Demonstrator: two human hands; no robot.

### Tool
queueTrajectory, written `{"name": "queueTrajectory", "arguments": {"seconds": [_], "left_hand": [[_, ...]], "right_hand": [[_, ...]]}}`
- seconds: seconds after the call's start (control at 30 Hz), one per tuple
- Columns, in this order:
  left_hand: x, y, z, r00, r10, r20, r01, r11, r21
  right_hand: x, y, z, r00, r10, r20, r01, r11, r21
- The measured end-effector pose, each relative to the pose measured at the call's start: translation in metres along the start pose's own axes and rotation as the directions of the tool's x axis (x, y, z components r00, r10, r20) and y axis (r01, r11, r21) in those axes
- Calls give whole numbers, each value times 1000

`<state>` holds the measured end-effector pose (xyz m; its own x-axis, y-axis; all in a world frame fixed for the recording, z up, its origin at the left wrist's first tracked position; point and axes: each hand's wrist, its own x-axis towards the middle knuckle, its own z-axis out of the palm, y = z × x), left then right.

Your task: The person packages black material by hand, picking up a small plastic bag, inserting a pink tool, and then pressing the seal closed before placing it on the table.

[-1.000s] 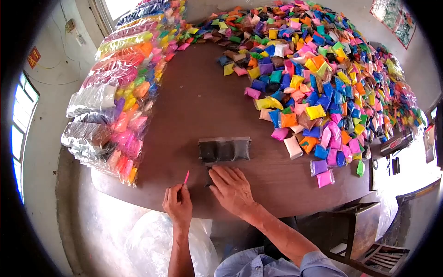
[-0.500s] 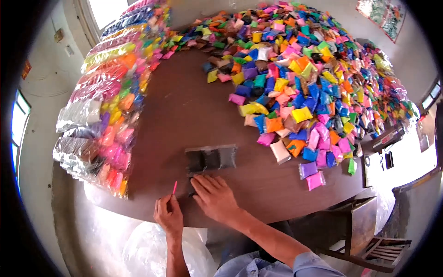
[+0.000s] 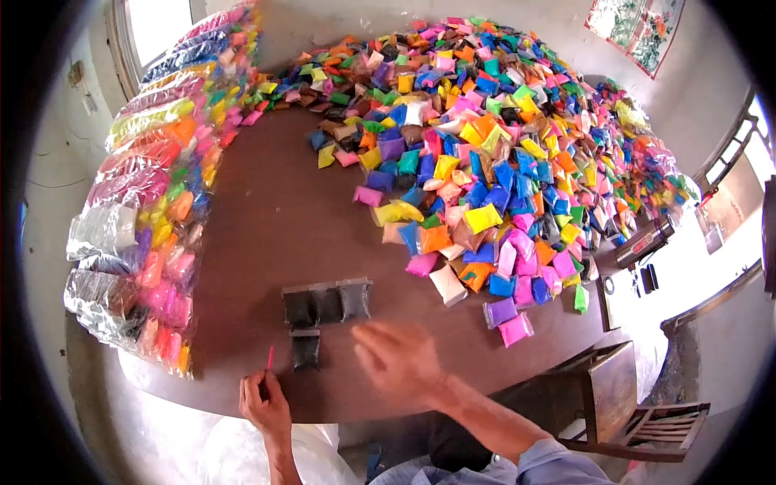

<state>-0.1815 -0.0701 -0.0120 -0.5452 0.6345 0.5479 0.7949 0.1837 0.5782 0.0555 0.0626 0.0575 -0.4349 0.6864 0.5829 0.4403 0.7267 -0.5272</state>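
My left hand [image 3: 267, 402] is closed at the table's front edge, with a thin pink stick [image 3: 271, 357] upright between its fingers. My right hand [image 3: 400, 360] is smeared by motion above the table, so its fingers do not show clearly. Left of it lies a small black packet [image 3: 305, 351], flat on the brown table [image 3: 259, 242] and apart from both hands. Just behind that packet is a row of joined dark packets [image 3: 326, 305], the rightmost one greyer than the others.
A large heap of small colourful packets [image 3: 485, 162] covers the back and right of the table. Clear bags of sorted packets [image 3: 137, 194] line the left edge. A wooden chair [image 3: 614, 396] and a metal flask [image 3: 644, 241] are at the right.
My right hand has lifted off the single black packet and moved right, uncovering it. My left hand still holds the pink stick. The whole view has shifted a little.
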Motion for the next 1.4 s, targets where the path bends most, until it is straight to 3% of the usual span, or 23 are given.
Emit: {"name": "queueTrajectory", "arguments": {"seconds": [0.13, 0.27, 0.37, 0.43, 0.47, 0.63, 0.73, 0.87, 1.1, 1.17, 1.2, 1.27, 1.3, 1.33, 1.37, 1.4], "left_hand": [[1, 2, -4, 996, -64, 56, 65, 998, -24], [2, 1, -2, 999, -13, 32, 13, 1000, -7], [2, 1, -2, 999, -27, 36, 27, 1000, 9], [1, 1, 0, 999, -38, 26, 39, 999, -8], [-1, -1, 2, 999, -48, 21, 48, 999, 7], [2, 7, -8, 989, -110, 100, 101, 991, 89], [4, 4, -5, 997, -36, 63, 34, 999, 31], [5, 7, -6, 999, 10, 47, -13, 998, 55], [4, 10, -8, 999, -11, 50, 11, 1000, 4], [3, 10, -8, 999, -27, 43, 28, 1000, -7], [2, 10, -10, 999, -28, 42, 28, 1000, -8], [3, 8, -10, 999, 12, 36, -12, 1000, 6], [1, 4, -8, 999, 19, 32, -19, 1000, 0], [-2, -1, -5, 998, -47, 42, 46, 999, 28], [-4, -5, -4, 992, -113, 53, 110, 992, 55], [-4, -2, -6, 993, -105, 51, 103, 994, 44]], "right_hand": [[51, 53, -34, 994, 11, -109, -33, 981, -193], [112, 123, -40, 986, -42, -159, -22, 924, -381], [147, 156, -33, 994, 84, -72, -108, 894, -435], [166, 175, -27, 995, 43, 86, 8, 855, -519], [175, 179, -22, 986, 104, 127, -13, 821, -571], [201, 214, 10, 973, 171, 157, -26, 753, -658], [211, 220, 16, 934, 312, 172, -106, 705, -702], [221, 223, 18, 915, 381, 134, -166, 656, -736], [216, 231, 11, 946, 290, 144, -83, 648, -757], [215, 231, 8, 968, 251, -25, -200, 703, -683], [214, 233, 5, 968, 250, -25, -199, 702, -683], [211, 237, -5, 940, 2, -341, -146, 906, -397], [209, 227, -17, 937, -3, -349, -146, 905, -400], [205, 209, -33, 899, 302, -317, -323, 946, -16], [198, 197, -46, 814, 556, -168, -478, 805, 352], [186, 192, -54, 741, 670, -38, -532, 621, 575]]}}
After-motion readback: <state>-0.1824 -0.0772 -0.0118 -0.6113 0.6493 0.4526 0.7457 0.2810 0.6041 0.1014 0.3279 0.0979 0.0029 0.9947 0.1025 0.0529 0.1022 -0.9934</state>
